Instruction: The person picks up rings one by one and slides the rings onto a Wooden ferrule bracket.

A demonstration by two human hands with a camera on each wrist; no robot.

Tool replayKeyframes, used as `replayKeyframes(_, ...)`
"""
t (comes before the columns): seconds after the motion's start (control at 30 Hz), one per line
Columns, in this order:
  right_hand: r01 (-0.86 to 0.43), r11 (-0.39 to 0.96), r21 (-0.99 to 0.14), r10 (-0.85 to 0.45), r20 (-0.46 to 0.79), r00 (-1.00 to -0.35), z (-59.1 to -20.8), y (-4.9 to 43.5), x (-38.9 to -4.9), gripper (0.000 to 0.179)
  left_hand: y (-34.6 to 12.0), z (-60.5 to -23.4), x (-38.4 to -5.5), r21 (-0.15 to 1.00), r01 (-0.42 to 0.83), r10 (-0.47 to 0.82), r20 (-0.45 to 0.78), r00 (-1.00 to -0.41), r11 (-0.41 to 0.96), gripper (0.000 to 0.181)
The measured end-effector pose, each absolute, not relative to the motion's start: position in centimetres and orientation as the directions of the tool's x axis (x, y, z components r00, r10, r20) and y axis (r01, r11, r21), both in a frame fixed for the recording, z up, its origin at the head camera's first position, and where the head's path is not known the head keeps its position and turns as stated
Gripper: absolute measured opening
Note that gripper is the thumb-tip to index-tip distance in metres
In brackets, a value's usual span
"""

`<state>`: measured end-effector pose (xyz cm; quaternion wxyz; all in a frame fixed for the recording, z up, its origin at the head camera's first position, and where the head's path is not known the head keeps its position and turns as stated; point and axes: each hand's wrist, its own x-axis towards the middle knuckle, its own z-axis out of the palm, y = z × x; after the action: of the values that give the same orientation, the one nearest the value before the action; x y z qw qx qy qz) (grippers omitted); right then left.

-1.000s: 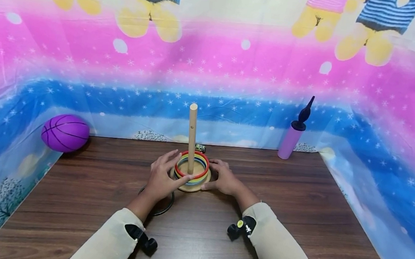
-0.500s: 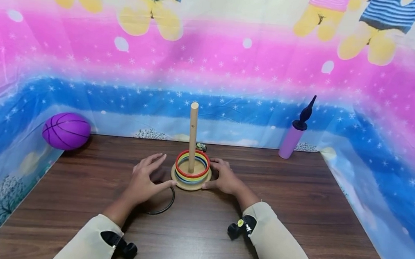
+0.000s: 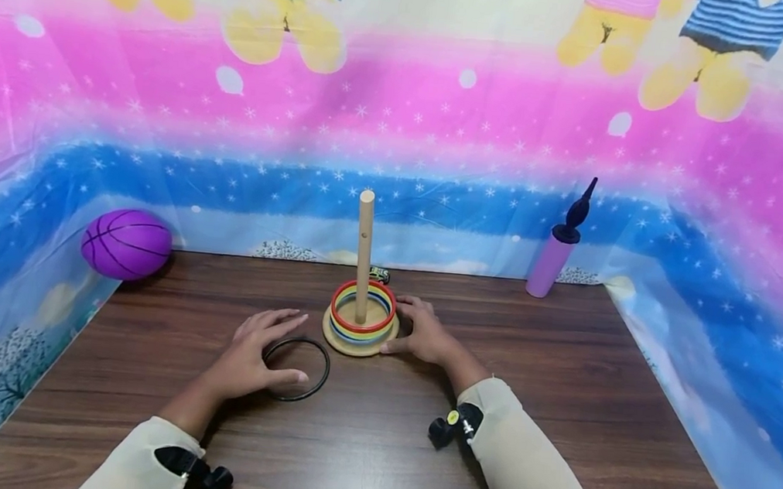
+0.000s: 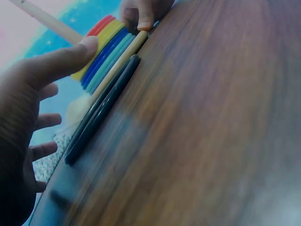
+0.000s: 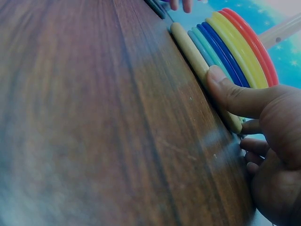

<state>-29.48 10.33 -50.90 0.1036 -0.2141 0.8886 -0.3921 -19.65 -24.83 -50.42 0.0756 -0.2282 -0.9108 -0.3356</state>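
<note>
A wooden peg (image 3: 364,254) stands upright on a round wooden base (image 3: 347,347). Around it lies a stack of rings, with a red ring (image 5: 263,59) uppermost, then a yellow ring (image 5: 235,44), blue ones (image 5: 225,52) and teal ones below. My right hand (image 3: 425,337) grips the base at its right side, thumb on the near edge and fingers behind. Left of the base, a pair of black rings (image 4: 101,110) lies on the table, looking like one from above. Over their left part hovers my left hand (image 3: 249,352), fingers spread and holding nothing.
A purple ball (image 3: 127,245) sits at the table's back left corner. At the back right stands a purple pump (image 3: 550,268) with a black nozzle. Behind the peg is a small toy car (image 3: 379,275), partly hidden. A printed cloth (image 3: 403,113) encloses the table's back and sides.
My left hand has let go of the ring stack and moved left and nearer to me, over the black rings. My right hand has stayed at the base.
</note>
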Motion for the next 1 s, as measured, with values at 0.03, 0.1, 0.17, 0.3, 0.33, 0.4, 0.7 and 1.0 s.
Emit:
replayKeyframes(0.03,-0.299,0.601,-0.742,-0.462,-0.017,-0.887,-50.9,10.3,-29.5,0.093,-25.1,-50.5,-19.6,0.577,0.470,0.378,0.281,-0.882,0.668,0.094)
replayKeyframes(0.1,-0.303,0.600,-0.740,-0.463,-0.013,-0.886,-50.8,10.2,-29.5,0.094,-25.5,-50.5,-19.5,0.579,0.477,0.401,0.265,-0.877,0.662,0.097)
replayKeyframes(0.17,-0.305,0.598,-0.741,-0.466,-0.012,-0.885,-50.7,10.0,-29.6,0.094,-26.0,-50.5,-19.4,0.580,0.484,0.422,0.250,-0.871,0.656,0.101)
replayKeyframes(0.3,-0.308,0.601,-0.738,-0.474,-0.019,-0.881,-50.8,9.9,-29.7,0.094,-26.9,-50.6,-19.1,0.571,0.498,0.466,0.216,-0.858,0.652,0.109)
replayKeyframes(0.33,-0.305,0.602,-0.738,-0.473,-0.022,-0.881,-50.8,9.9,-29.7,0.095,-27.0,-50.6,-19.1,0.573,0.497,0.475,0.203,-0.856,0.652,0.111)
replayKeyframes(0.4,-0.298,0.602,-0.741,-0.471,-0.027,-0.882,-50.9,10.1,-29.6,0.094,-27.2,-50.6,-19.1,0.570,0.498,0.491,0.182,-0.852,0.653,0.114)
replayKeyframes(0.7,-0.287,0.606,-0.742,-0.467,-0.040,-0.884,-50.9,10.6,-29.6,0.095,-27.5,-50.4,-19.5,0.583,0.475,0.516,0.110,-0.850,0.659,0.115)
replayKeyframes(1.0,-0.296,0.605,-0.739,-0.473,-0.034,-0.880,-51.1,10.4,-29.7,0.094,-27.6,-50.5,-19.5,0.620,0.434,0.489,0.092,-0.868,0.654,0.110)
